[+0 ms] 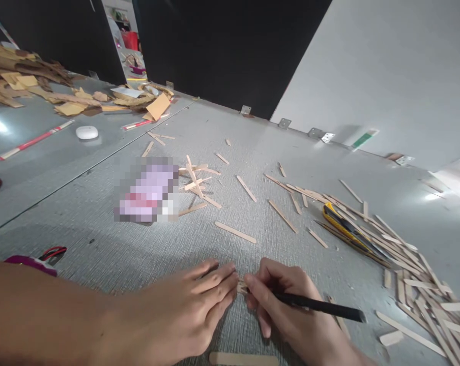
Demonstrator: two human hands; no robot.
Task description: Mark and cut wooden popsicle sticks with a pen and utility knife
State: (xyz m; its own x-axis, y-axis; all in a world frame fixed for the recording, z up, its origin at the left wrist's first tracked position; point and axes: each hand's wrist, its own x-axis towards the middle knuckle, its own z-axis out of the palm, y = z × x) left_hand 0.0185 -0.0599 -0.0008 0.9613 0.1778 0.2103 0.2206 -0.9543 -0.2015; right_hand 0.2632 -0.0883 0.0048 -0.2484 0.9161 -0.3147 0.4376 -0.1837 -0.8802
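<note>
My left hand (192,310) lies flat on the grey table, fingers stretched out and pressed on a small wooden stick piece (240,287) that peeks out between the two hands. My right hand (287,310) is closed in a writing grip round a black pen (321,306), whose tip touches that stick piece. Most of the piece is hidden under my fingers.
Loose wooden sticks (235,232) lie scattered over the grey table (100,239), with a thick pile (417,284) at the right. A yellow utility knife (342,223) rests among them. A blurred pink item (148,190), a white mouse (87,132) and cardboard scraps (69,99) sit further back.
</note>
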